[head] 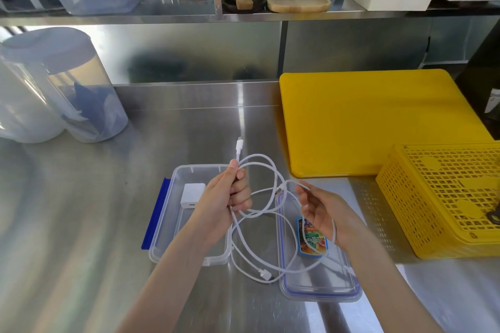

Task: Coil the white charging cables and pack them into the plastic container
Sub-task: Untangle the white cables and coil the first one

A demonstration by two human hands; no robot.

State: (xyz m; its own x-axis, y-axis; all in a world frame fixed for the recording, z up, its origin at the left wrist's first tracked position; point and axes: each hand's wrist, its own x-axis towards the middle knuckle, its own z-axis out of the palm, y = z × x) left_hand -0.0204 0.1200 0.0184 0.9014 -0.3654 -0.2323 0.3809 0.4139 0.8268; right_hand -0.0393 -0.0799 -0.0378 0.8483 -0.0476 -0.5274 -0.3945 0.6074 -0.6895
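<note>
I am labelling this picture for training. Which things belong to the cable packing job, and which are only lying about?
Job:
- white cable, held by left hand and right hand
- clear container
- its lid
- white charger

Lying about:
- yellow board
- yellow basket
- colourful packet
- tall jar

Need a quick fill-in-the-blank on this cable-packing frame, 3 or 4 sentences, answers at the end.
1. The left hand grips the white cable just below its ____, which points up.
2. The white charger block lies inside the open ____.
3. The colourful packet rests on the container's ____.
4. The perforated basket to the right is ____ in colour.

Missing words: connector; container; lid; yellow
</note>
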